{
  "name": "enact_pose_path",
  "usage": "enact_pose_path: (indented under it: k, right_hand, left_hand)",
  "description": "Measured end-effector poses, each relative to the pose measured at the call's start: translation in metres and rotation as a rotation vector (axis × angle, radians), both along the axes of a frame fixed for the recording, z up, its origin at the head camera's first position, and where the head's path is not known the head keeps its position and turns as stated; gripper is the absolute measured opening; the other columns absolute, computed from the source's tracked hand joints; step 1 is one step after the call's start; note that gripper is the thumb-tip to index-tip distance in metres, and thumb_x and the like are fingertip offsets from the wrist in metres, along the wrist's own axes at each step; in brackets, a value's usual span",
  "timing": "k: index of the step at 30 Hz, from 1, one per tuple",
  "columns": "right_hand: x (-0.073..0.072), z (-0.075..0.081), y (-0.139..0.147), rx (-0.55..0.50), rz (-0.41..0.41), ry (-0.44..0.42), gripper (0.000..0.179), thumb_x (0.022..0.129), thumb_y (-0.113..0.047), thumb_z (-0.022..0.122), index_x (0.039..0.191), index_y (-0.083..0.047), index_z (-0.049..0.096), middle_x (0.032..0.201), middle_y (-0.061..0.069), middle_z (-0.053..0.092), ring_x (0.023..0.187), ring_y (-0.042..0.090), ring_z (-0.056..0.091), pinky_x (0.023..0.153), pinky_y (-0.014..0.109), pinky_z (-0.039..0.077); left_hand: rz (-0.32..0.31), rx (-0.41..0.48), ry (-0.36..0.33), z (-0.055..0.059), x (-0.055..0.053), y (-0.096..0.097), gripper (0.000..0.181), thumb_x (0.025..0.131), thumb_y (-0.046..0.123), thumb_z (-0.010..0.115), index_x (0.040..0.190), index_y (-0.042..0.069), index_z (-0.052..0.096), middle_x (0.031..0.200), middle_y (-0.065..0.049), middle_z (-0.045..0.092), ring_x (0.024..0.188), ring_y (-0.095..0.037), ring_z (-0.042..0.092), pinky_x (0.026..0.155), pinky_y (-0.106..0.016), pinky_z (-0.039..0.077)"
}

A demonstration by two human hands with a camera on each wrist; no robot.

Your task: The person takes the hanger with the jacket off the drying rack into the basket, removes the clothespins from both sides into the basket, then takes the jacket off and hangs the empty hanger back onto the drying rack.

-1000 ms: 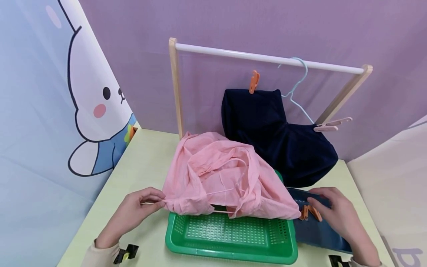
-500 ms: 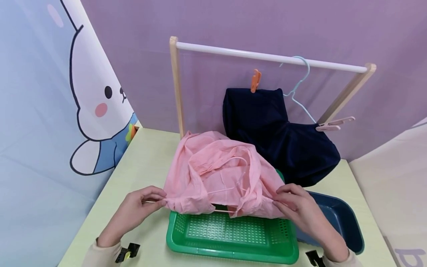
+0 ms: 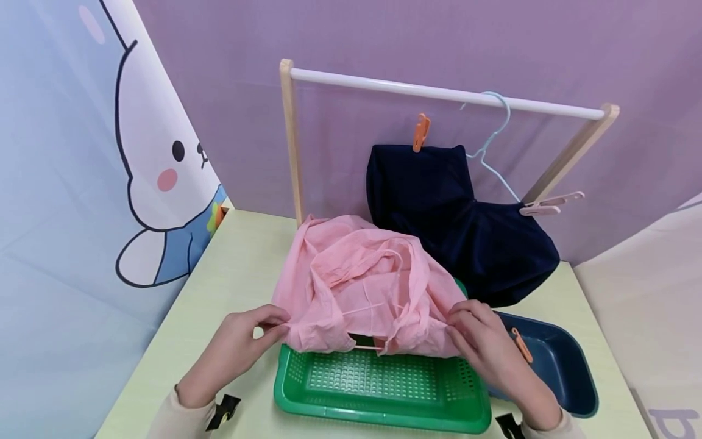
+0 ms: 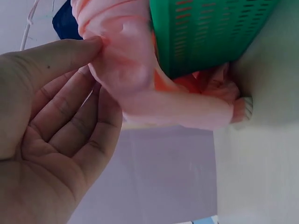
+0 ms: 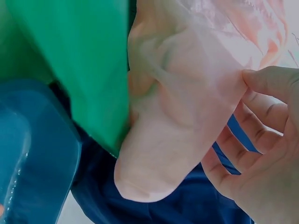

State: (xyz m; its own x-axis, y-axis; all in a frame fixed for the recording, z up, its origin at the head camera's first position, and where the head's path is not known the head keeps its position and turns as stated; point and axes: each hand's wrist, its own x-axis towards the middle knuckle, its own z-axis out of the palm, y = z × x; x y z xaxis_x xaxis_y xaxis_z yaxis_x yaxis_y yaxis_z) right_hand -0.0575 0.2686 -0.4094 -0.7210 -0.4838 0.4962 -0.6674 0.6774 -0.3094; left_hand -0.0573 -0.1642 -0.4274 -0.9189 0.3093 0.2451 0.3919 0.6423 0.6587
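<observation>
A pink garment [image 3: 334, 262] lies bunched over the back of a green basket [image 3: 378, 417]. Part of a pink hanger [image 3: 367, 348] shows through its opening. At the garment's left edge, my left hand [image 3: 236, 344] pinches the cloth between thumb and fingertips; the left wrist view shows this pinch with the thumb [image 4: 70, 53] on top. My right hand [image 3: 488, 344] pinches the right edge. Its thumb [image 5: 268, 79] presses the cloth in the right wrist view, the other fingers lying behind. Folds hide most of the hanger.
Behind stands a rack with a white rail [image 3: 384, 85]. Dark navy clothing [image 3: 433, 201] hangs there on a light-blue hanger [image 3: 488, 146], with an orange clothespin [image 3: 420, 133] and a pink one [image 3: 540, 209]. A blue tray [image 3: 570, 372] at right holds an orange clothespin [image 3: 522, 346].
My right hand has moved left from over the blue tray to the garment's right edge and pinches it. My left hand has shifted slightly right, still pinching the left edge.
</observation>
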Motion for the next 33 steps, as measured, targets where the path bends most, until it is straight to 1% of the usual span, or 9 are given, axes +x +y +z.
enact_pose_path:
  k: [3, 7, 10, 13, 20, 23, 26, 29, 33]
  right_hand:
    - [0.000, 0.003, -0.002, -0.004, -0.004, -0.002, 0.012, 0.083, -0.003, 0.073, 0.089, -0.012, 0.068, 0.102, 0.004, 0.061, 0.091, 0.018, 0.052, 0.079, 0.032, 0.041]
    - [0.000, 0.005, -0.005, -0.010, -0.007, -0.004, 0.013, 0.082, -0.003, 0.074, 0.089, -0.012, 0.067, 0.102, 0.003, 0.061, 0.091, 0.018, 0.052, 0.079, 0.032, 0.040]
    - [0.000, 0.006, -0.006, -0.011, -0.012, 0.005, 0.014, 0.081, -0.002, 0.074, 0.089, -0.012, 0.067, 0.102, 0.002, 0.061, 0.091, 0.018, 0.052, 0.080, 0.033, 0.040]
    - [0.000, 0.007, -0.006, -0.004, -0.028, 0.002, 0.014, 0.081, -0.002, 0.075, 0.088, -0.011, 0.067, 0.101, 0.002, 0.060, 0.092, 0.018, 0.052, 0.080, 0.033, 0.040]
    - [0.000, 0.008, -0.008, 0.014, -0.053, -0.002, 0.016, 0.080, -0.002, 0.077, 0.089, -0.011, 0.067, 0.102, 0.001, 0.059, 0.093, 0.019, 0.052, 0.081, 0.034, 0.041]
    - [0.001, 0.008, -0.009, 0.017, -0.054, -0.001, 0.018, 0.080, -0.001, 0.077, 0.089, -0.012, 0.067, 0.103, 0.000, 0.059, 0.093, 0.018, 0.052, 0.082, 0.034, 0.040]
    - [0.001, 0.009, -0.010, 0.016, -0.054, -0.001, 0.019, 0.080, -0.001, 0.077, 0.089, -0.013, 0.067, 0.103, -0.002, 0.058, 0.093, 0.018, 0.052, 0.081, 0.033, 0.040]
    - [0.002, 0.009, -0.011, 0.009, -0.055, -0.007, 0.019, 0.079, -0.001, 0.078, 0.089, -0.013, 0.067, 0.102, -0.001, 0.059, 0.093, 0.017, 0.052, 0.081, 0.033, 0.040]
    - [0.004, 0.008, -0.013, 0.001, -0.048, -0.019, 0.020, 0.079, -0.001, 0.079, 0.090, -0.014, 0.069, 0.103, -0.001, 0.060, 0.093, 0.016, 0.052, 0.080, 0.033, 0.041]
  left_hand:
    - [-0.016, -0.022, -0.030, 0.005, -0.001, 0.006, 0.019, 0.088, 0.009, 0.078, 0.101, 0.022, 0.073, 0.087, 0.017, 0.069, 0.075, -0.001, 0.057, 0.065, -0.023, 0.053]
    - [-0.037, -0.047, -0.066, 0.012, -0.004, 0.014, 0.020, 0.091, 0.007, 0.075, 0.106, 0.020, 0.073, 0.093, 0.014, 0.069, 0.079, -0.001, 0.059, 0.071, -0.024, 0.056]
    - [-0.070, -0.056, -0.064, 0.014, -0.007, 0.020, 0.019, 0.092, 0.006, 0.072, 0.108, 0.018, 0.073, 0.096, 0.010, 0.069, 0.080, -0.003, 0.059, 0.073, -0.025, 0.057]
    - [-0.104, -0.060, -0.040, 0.014, -0.010, 0.025, 0.020, 0.093, 0.005, 0.070, 0.108, 0.017, 0.072, 0.096, 0.009, 0.068, 0.078, -0.004, 0.057, 0.072, -0.025, 0.056]
    - [-0.115, -0.007, 0.031, 0.017, -0.015, 0.036, 0.025, 0.091, 0.000, 0.069, 0.111, 0.013, 0.070, 0.095, 0.007, 0.069, 0.079, -0.004, 0.059, 0.073, -0.025, 0.057]
    - [-0.116, 0.016, 0.035, 0.020, -0.018, 0.043, 0.026, 0.091, 0.000, 0.069, 0.114, 0.013, 0.070, 0.097, 0.007, 0.069, 0.082, -0.004, 0.061, 0.076, -0.026, 0.057]
    - [-0.126, 0.035, 0.033, 0.022, -0.020, 0.049, 0.027, 0.092, 0.002, 0.068, 0.117, 0.012, 0.068, 0.098, 0.007, 0.069, 0.083, -0.004, 0.061, 0.077, -0.026, 0.057]
    - [-0.142, 0.053, 0.028, 0.024, -0.021, 0.054, 0.027, 0.095, 0.003, 0.066, 0.121, 0.009, 0.064, 0.094, 0.006, 0.065, 0.079, -0.006, 0.058, 0.072, -0.025, 0.056]
    - [-0.146, 0.097, -0.012, 0.023, -0.020, 0.055, 0.030, 0.097, 0.002, 0.063, 0.126, 0.005, 0.056, 0.096, 0.005, 0.063, 0.078, -0.009, 0.056, 0.070, -0.024, 0.054]
